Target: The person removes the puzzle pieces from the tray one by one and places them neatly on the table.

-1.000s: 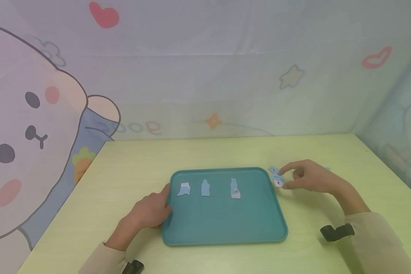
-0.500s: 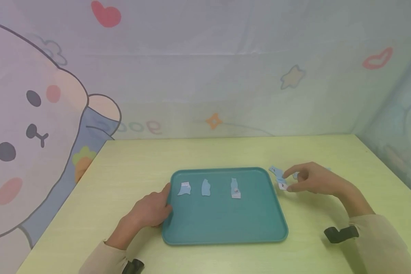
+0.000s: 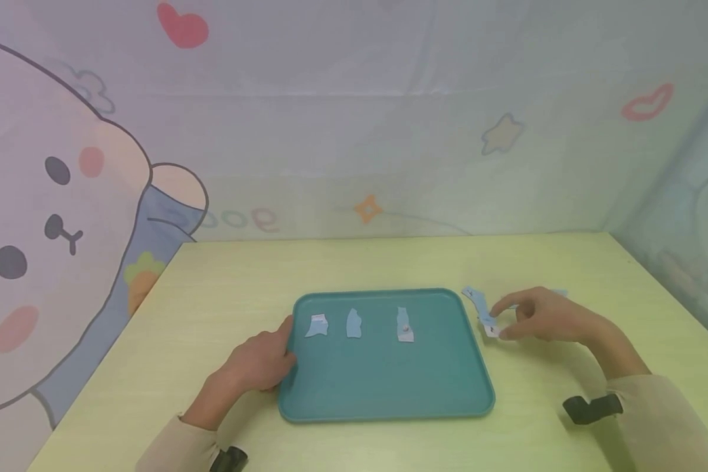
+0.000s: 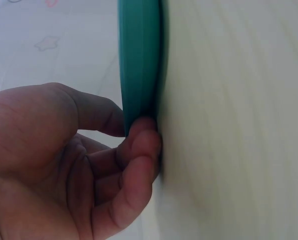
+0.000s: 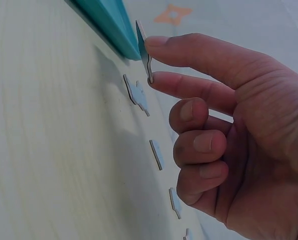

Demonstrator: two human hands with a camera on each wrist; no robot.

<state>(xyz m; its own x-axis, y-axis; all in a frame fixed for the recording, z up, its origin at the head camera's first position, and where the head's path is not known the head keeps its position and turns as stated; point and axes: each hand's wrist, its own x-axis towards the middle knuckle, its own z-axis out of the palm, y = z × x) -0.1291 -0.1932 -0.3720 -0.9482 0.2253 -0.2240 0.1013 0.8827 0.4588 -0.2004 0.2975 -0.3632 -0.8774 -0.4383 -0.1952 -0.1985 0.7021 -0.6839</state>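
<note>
My left hand [image 3: 263, 359] grips the left rim of a teal tray [image 3: 383, 387], the thumb at the rim and the fingers curled beneath it in the left wrist view. Past the tray's right edge, my right hand [image 3: 545, 316] pinches a thin, light blue and white puzzle piece [image 5: 143, 50] between thumb and index finger. This piece is tilted and off the table in the right wrist view. Three blue puzzle pieces lie apart in the tray's upper half: a left one [image 3: 317, 326], a middle one [image 3: 354, 324] and a right one [image 3: 405, 325].
Several more flat pieces lie on the pale yellow table [image 3: 242, 269], including a blue piece [image 3: 473, 296] beyond the tray's right corner and another piece [image 5: 156, 154] under the right hand. A printed cloth [image 3: 330, 131] hangs behind the table.
My right hand has drawn slightly right and toward me, bringing the pinched puzzle piece away from the blue one behind it. The left hand and the tray stay put.
</note>
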